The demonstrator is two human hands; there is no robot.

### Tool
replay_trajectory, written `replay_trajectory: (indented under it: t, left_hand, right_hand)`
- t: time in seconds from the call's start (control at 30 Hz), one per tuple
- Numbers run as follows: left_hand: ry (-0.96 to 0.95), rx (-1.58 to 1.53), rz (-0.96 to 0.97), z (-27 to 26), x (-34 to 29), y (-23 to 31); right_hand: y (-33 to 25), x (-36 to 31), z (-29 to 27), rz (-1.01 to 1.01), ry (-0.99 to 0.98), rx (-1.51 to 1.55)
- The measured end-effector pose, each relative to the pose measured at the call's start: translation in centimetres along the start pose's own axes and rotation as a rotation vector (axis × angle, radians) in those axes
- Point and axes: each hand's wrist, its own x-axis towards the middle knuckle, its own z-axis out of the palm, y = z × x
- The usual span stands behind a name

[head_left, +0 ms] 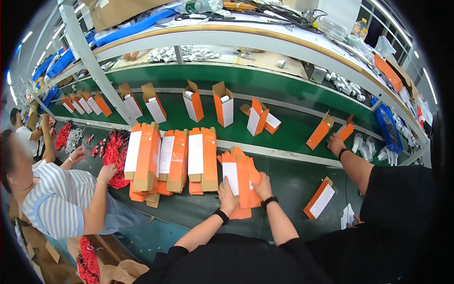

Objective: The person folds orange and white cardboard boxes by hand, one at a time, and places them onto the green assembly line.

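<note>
In front of me lies a small pile of flattened orange and white cartons (243,177). My left hand (228,196) grips the left side of the top carton, its fingers along the white panel. My right hand (263,187) is closed on the carton's orange right edge, wrist in a black band. Just left of my hands, stacks of flattened orange and white cartons (202,154) sit on the dark work surface (246,222). An opened carton (319,201) lies tilted to the right, apart from both hands.
Upright open cartons (223,104) line the green conveyor (170,102) beyond. At right, a co-worker's hand (336,144) touches a carton there. A co-worker in a striped shirt (61,199) is at left by red cord bundles (116,154). A metal-framed shelf (227,33) spans overhead.
</note>
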Motion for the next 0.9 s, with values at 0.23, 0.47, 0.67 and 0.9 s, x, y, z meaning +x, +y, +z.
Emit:
replay_trajectory:
  t: [0.23, 0.47, 0.67, 0.9]
  left_hand:
    - [-0.099, -0.316, 0.070, -2.1, -1.5, -0.9]
    - [-0.302, -0.271, 0.202, -5.1, -2.0, 1.8]
    - [-0.355, 0.039, 0.416, -4.8, -4.0, 5.1]
    - [-0.520, 0.007, 0.473, -4.2, -5.7, 6.4]
  right_hand:
    - [2.5, -8.5, -4.5, 0.038, -0.439, -0.135]
    - [-4.7, -2.6, -13.9, 0.228, -0.336, 0.721]
    - [-7.4, -3.9, -17.1, 0.471, -0.745, 0.550]
    - [-7.7, -5.0, -18.5, 0.456, -0.949, 0.530]
